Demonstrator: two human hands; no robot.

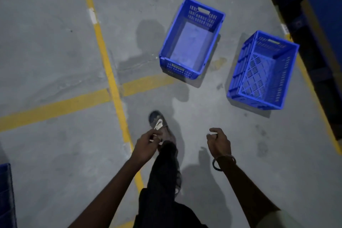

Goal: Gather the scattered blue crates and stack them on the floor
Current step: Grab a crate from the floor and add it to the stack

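- I see 2 blue crates on the grey floor point(46, 42), both upright and open-topped, well apart from my hands.
- The solid-bottomed crate point(192, 39) sits left of the lattice-bottomed crate point(262, 72), near it but not touching.
- My left hand point(146, 146) hangs loosely curled, holding nothing.
- My right hand point(218, 142) is the same, with a bangle point(224, 161) at the wrist.
- A yellow line point(103, 52) crosses the floor.

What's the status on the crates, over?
Left hand and right hand loosely curled, holding nothing. Solid-bottom crate and mesh-bottom crate upright, apart, unstacked. Floor between bare.
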